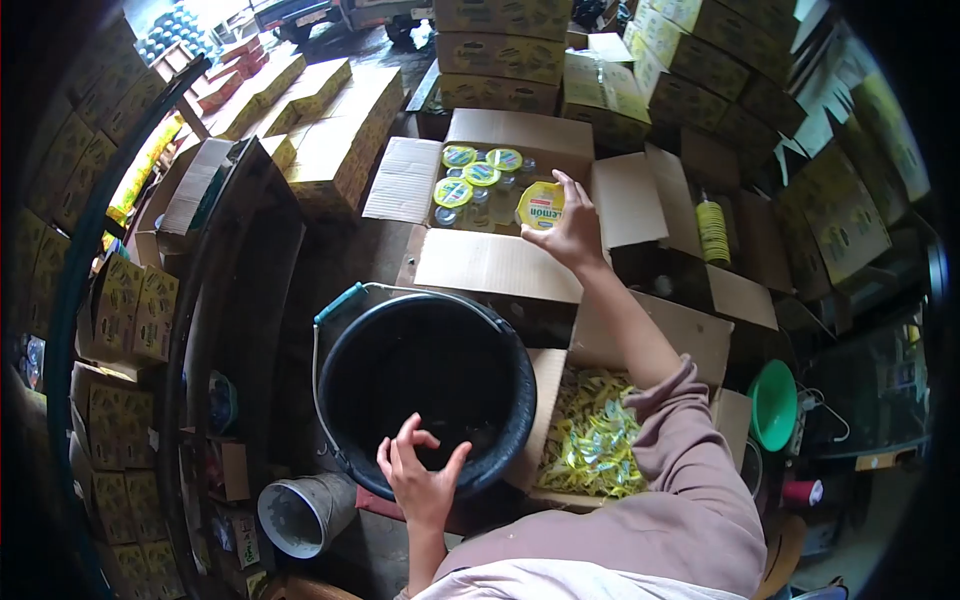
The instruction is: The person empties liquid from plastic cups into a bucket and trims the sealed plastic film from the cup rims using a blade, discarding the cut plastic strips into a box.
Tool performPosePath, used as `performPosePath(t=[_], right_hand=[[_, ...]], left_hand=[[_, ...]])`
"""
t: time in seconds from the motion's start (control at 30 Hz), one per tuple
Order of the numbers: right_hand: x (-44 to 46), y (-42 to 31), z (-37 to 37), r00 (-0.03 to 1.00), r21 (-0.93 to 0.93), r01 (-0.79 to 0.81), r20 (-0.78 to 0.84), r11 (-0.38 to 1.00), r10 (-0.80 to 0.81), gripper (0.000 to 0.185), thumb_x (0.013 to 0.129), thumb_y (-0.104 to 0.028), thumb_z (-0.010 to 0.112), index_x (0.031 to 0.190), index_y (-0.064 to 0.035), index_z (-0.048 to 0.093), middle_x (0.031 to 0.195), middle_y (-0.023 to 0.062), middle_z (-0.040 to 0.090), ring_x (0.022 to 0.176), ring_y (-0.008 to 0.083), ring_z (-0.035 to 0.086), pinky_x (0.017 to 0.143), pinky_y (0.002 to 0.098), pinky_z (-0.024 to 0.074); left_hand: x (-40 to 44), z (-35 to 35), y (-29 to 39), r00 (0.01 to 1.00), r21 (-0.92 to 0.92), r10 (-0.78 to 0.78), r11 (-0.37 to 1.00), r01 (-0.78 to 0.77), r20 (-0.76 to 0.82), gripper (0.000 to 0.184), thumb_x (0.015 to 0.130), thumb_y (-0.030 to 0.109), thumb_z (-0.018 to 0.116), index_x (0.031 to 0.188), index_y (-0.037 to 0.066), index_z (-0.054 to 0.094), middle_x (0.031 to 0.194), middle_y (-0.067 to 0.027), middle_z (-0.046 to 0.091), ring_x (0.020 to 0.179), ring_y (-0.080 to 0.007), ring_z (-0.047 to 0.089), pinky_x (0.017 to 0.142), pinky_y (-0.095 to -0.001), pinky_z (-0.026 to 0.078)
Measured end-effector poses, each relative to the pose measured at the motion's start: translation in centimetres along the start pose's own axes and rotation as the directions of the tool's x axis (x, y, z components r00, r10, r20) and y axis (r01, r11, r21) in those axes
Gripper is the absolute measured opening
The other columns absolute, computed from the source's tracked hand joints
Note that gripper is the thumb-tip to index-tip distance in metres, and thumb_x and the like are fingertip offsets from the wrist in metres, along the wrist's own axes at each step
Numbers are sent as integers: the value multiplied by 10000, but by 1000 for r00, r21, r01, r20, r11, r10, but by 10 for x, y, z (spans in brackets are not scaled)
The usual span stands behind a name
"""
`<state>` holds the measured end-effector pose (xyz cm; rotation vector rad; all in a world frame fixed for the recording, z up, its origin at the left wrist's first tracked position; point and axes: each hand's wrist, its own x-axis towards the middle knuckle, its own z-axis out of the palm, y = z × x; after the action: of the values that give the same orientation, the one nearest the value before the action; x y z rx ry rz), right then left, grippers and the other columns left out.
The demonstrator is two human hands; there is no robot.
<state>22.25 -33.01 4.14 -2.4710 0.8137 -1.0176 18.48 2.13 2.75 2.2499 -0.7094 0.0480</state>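
Note:
My right hand [573,228] grips a yellow-lidded lemon cup [541,205] between thumb and fingers, above an open cardboard box [500,262]. Several more cups with yellow-green lids [481,173] sit in the left part of that box, among clear cups or bottoms that are hard to make out. Over the near rim of a large black bucket [340,400], my left hand [420,475] is raised with its fingers curved and apart, holding nothing. The bucket's dark inside hides what it contains.
A box of crumpled yellow-green strips [592,440] stands right of the bucket. Beyond it are a stack of yellow lids [711,233] in a box and a green bowl [773,405]. A grey pail [305,515] lies lower left. Stacked cartons [503,55] line the back.

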Motion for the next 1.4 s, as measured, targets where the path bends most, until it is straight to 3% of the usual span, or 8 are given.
performPosePath(t=[0.07, 0.3, 0.57, 0.8, 1.0, 1.13, 1.2, 1.4], right_hand=[[-25, -24, -48, 999, 92, 5, -35, 996, -2, 819, 484, -248, 757, 1191, -7, 421, 997, 170, 550, 914, 292, 563, 852, 352, 454], [-132, -86, -178, 975, 265, -66, 221, 962, 6, 878, 474, -300, 768, 1212, 15, 412, 979, 186, 584, 909, 299, 589, 822, 340, 461], [-244, -110, -241, 959, -114, -173, 207, 978, 193, 991, 470, -289, 731, 1296, 24, 283, 988, 209, 574, 879, 335, 590, 776, 378, 482], [-299, -86, -278, 889, -201, -378, 194, 904, 415, 1023, 469, -281, 756, 1319, -15, 253, 1048, 208, 561, 911, 338, 577, 791, 389, 475], [-333, -62, -301, 837, -229, -477, 175, 848, 518, 1001, 460, -243, 761, 1307, -13, 280, 1001, 210, 579, 855, 344, 594, 773, 382, 484], [-364, -48, -308, 900, -100, -418, 90, 903, 426, 980, 460, -256, 766, 1291, -10, 310, 965, 206, 595, 839, 331, 605, 762, 375, 491], [-371, -51, -316, 870, -17, -474, 141, 880, 471, 974, 461, -264, 768, 1287, -9, 319, 984, 207, 592, 849, 308, 612, 774, 354, 490], [-402, -47, -309, 908, 217, -419, 112, 882, 404, 931, 534, -309, 800, 1280, 3, 339, 1074, 194, 558, 948, 259, 584, 818, 341, 463]], left_hand=[[-2, -2, -2, 997, -15, 24, 1000, -23, 73, 593, 715, 182, 684, 1230, 86, 404, 759, 11, 586, 826, -142, 567, 970, -424, 243], [-20, -12, 37, 909, -214, 320, 900, -379, -266, 553, 690, 124, 693, 1185, 77, 453, 1011, -79, 534, 1045, -248, 456, 958, -403, 262], [-87, -6, 151, 683, -399, 730, 625, -670, -3, 380, 613, 194, 725, 964, 125, 593, 950, -63, 510, 953, -237, 439, 832, -366, 281], [-107, 36, 152, 811, -301, 585, 774, -557, 5, 463, 647, 23, 568, 1093, 103, 473, 1117, -97, 435, 1069, -256, 366, 883, -370, 238], [-129, 54, 157, 798, -299, 602, 768, -567, 32, 340, 755, 180, 613, 1058, 91, 487, 1085, -101, 457, 1035, -257, 401, 844, -396, 265], [-146, 62, 137, 653, -114, 514, 826, -552, 557, 796, 620, 247, 738, 1278, 68, 326, 1148, -113, 450, 1094, -264, 397, 898, -403, 259], [-166, 59, 148, 546, -447, 622, 783, -433, 561, 1047, 503, 300, 807, 1333, 54, 218, 1268, -137, 388, 1186, -276, 348, 995, -423, 193], [-207, 96, 151, 597, -790, 710, 581, -195, 374, 891, 523, 188, 827, 1243, 39, 324, 1242, -160, 424, 1140, -281, 430, 948, -378, 369]])
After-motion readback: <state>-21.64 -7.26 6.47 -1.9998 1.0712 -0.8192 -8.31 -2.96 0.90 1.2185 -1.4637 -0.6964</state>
